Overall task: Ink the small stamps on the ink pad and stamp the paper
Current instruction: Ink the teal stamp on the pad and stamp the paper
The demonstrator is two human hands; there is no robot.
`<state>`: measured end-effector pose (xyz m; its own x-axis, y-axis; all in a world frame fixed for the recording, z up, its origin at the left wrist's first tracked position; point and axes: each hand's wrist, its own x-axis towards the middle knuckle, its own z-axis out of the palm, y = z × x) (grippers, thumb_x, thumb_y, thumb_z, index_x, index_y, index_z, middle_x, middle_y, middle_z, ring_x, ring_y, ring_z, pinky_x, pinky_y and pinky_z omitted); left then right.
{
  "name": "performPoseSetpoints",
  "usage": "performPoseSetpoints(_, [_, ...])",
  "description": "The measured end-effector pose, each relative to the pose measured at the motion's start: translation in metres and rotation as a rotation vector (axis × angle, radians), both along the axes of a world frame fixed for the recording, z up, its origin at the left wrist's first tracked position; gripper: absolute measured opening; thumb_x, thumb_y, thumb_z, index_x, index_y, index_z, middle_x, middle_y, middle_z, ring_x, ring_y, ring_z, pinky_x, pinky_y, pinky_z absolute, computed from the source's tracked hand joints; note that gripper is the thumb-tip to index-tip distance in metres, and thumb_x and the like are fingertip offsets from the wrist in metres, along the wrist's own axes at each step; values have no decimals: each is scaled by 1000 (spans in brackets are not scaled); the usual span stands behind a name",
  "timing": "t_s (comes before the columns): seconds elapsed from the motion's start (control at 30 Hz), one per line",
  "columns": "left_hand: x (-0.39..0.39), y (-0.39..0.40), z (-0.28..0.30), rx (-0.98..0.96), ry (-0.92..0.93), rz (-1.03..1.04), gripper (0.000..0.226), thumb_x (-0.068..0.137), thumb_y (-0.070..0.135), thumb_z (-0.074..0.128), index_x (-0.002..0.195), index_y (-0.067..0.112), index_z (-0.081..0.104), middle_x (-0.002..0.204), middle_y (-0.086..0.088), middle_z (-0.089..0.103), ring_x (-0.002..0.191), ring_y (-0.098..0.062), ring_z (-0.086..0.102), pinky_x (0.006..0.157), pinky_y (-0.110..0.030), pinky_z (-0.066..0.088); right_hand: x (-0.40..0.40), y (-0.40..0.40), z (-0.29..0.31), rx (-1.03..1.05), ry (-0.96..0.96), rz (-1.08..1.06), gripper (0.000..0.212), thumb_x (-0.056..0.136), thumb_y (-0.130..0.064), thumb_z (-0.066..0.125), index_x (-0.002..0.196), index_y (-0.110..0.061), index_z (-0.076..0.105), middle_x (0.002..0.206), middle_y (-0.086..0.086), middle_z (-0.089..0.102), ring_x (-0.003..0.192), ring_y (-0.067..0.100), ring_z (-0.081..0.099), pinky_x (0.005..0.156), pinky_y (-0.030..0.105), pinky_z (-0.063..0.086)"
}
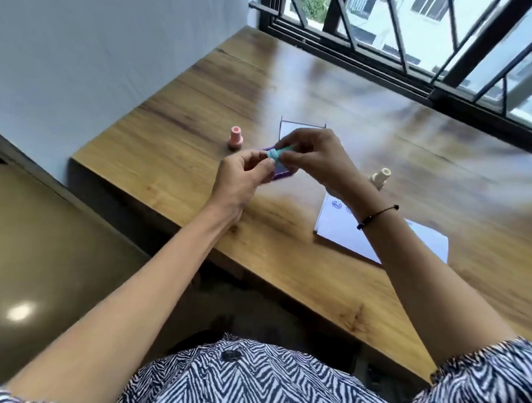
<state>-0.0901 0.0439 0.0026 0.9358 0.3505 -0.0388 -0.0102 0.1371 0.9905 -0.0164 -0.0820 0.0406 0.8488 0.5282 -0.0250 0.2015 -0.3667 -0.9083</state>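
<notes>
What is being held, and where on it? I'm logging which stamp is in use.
A small teal plastic stamp, held over the purple ink pad: left hand pinches one end, right hand the other.

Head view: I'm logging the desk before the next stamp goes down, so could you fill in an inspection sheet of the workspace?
Surface: glossy brown wooden table, reflecting window light.
Job's things: small teal plastic stamp held above purple ink pad; pink plastic stamp upright to its left; cream plastic stamp to its right; white paper sheet with blue prints; open clear lid behind the hands.
Clutter: nothing seen.
Grippers: left hand and right hand both pinch the teal stamp with their fingers.
Cables: nothing seen.
Surroundings: barred window, pale wall, olive floor.
</notes>
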Motion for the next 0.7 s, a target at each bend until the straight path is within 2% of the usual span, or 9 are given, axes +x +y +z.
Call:
performPoseSetpoints(0.1, [-1,9,1,-38,-17,30,12,84,2,56,78,9,63,61,4,62,51,-2,56,56,-14,50,0,9,0,161,94,42,20,77,12,59,88,-4,66,52,-4,63,46,7,54,52,18,47])
performPoseSetpoints(0.17, [0,16,1,-99,-26,48,13,84,0,54,77,8,62,58,6,62,51,-3,56,55,-14,48,4,13,1,225,139,-2,23,78,15,55,91,-2,64,51,-3,61,45,4,52,53,17,45])
performPoseSetpoints(0.2, [-1,19,0,-118,-32,57,13,84,0,54,78,8,61,57,6,62,51,-4,56,55,-14,48,6,16,2,169,95,-35,23,77,15,55,91,-1,65,54,-1,58,44,1,49,53,16,43])
performPoseSetpoints(0.27, [-3,25,-4,-131,-35,86,12,84,0,55,78,9,60,54,7,63,52,-5,55,56,-14,48,10,21,0,-95,-128,-60,23,74,10,56,89,-3,68,58,-1,54,44,-1,47,51,15,38])
performPoseSetpoints(0.3, [-4,27,-7,-133,-32,109,12,83,1,57,77,11,61,53,7,63,52,-5,56,57,-14,48,11,25,-3,-224,-245,-42,22,74,6,57,88,-5,70,62,-1,57,51,0,49,53,18,39])
performPoseSetpoints(0.4, [-8,30,-17,-131,-15,167,11,82,3,60,79,14,62,52,8,65,53,-4,58,56,-14,49,12,37,-10,-471,-469,44,21,76,-1,56,91,-4,70,90,17,66,83,31,59,70,35,44])
performPoseSetpoints(0.47, [-12,30,-25,-125,-5,188,12,81,5,61,80,16,64,55,8,66,54,-3,59,55,-14,49,10,45,-17,-541,-571,82,20,78,-3,54,91,-3,68,95,21,63,84,37,59,67,38,43])
performPoseSetpoints(0.6, [-15,30,-36,-117,19,209,8,79,13,64,80,22,66,72,2,67,62,-8,60,59,-18,50,-5,52,-33,-637,-636,222,18,76,-12,60,91,-3,60,96,20,58,78,37,56,58,35,35])
performPoseSetpoints(0.7, [-15,28,-36,-77,24,206,8,79,14,64,81,22,65,75,-1,65,65,-9,59,65,-23,50,11,57,-22,-652,-597,229,15,74,-9,57,87,-6,63,94,18,61,83,37,58,60,34,36])
